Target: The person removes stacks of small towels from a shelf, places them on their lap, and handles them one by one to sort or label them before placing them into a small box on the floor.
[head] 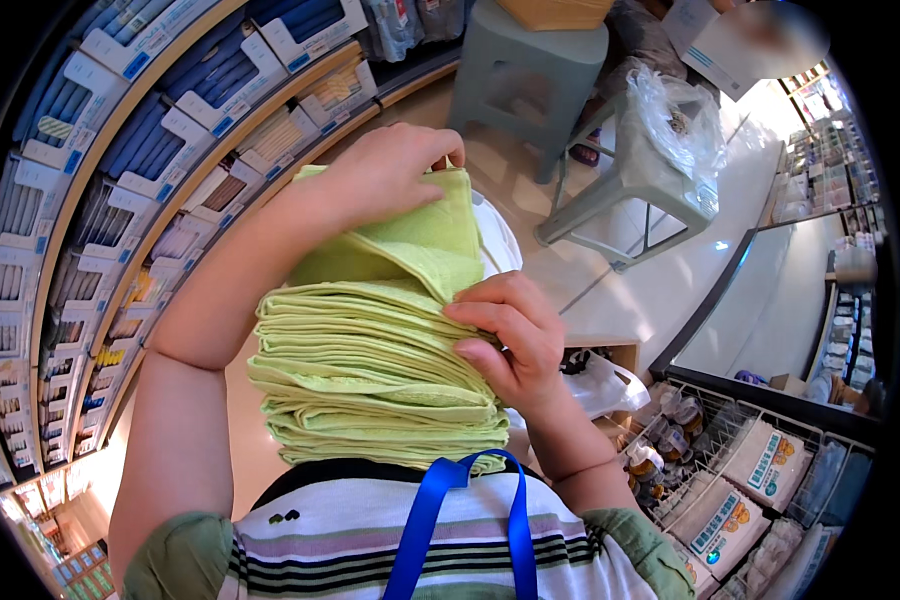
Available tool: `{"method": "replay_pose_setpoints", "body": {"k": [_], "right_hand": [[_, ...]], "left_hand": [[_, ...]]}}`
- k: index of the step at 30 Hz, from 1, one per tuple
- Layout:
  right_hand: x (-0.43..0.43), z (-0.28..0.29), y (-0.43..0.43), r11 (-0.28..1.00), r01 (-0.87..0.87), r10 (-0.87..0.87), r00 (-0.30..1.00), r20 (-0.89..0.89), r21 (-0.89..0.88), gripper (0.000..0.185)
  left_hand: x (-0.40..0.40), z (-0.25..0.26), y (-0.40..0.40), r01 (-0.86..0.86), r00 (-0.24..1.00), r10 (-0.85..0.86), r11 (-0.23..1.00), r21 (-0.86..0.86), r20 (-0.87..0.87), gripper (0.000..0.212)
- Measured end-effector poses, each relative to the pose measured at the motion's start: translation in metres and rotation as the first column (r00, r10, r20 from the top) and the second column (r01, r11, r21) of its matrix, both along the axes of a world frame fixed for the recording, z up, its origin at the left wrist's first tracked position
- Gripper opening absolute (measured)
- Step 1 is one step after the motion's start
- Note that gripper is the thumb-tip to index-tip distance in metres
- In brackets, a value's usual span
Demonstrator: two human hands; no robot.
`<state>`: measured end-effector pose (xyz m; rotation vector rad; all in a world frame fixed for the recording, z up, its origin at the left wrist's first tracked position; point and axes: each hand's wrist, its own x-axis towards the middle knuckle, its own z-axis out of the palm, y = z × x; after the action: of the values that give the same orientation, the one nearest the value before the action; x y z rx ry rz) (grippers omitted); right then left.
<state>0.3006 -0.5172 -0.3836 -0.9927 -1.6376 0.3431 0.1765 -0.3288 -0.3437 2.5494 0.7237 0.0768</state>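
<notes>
A tall stack of folded light-green cloths, likely towels (382,375), lies right before my body. My left hand (397,165) reaches over the far end of the top folded cloth (439,225), its fingertips bent over that cloth's far edge. My right hand (514,337) is at the stack's right side, with thumb and fingers pinching the edge of a cloth near the top. The upper cloth is partly raised and slanted between the hands. Something white and rounded (497,232) shows beyond the stack's right side; what bears the stack is hidden.
Shelves of boxed folded textiles (187,120) curve along the left. Grey plastic stools (525,75) stand ahead, one with a clear plastic bag (675,124) on it. A person's foot shows behind them. At lower right are a white plastic bag (604,382) and wire baskets of packaged goods (727,525).
</notes>
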Motion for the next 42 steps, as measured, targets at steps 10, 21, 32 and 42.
{"method": "replay_pose_setpoints", "body": {"k": [10,21,32,42], "right_hand": [[0.023,-0.008,0.007,0.999,0.045,-0.045,0.999,-0.001,0.022,0.022],[0.389,-0.131,0.060,-0.021,0.970,-0.998,-0.007,0.060,-0.241,0.019],[0.408,-0.174,0.075,-0.157,0.860,-0.974,-0.052,0.222,-0.486,0.021],[0.224,-0.102,0.088,0.739,0.512,-0.667,0.472,-0.576,-0.437,0.015]], "left_hand": [[-0.009,-0.040,-0.022,-0.057,0.924,-0.189,0.792,0.607,0.333,0.014],[-0.005,-0.040,-0.026,-0.125,0.908,-0.100,0.863,0.490,0.407,0.021],[-0.010,-0.044,-0.022,-0.157,0.910,-0.017,0.910,0.383,0.414,0.019],[-0.020,-0.048,-0.020,-0.266,0.932,0.189,0.936,0.230,0.309,0.012]]}}
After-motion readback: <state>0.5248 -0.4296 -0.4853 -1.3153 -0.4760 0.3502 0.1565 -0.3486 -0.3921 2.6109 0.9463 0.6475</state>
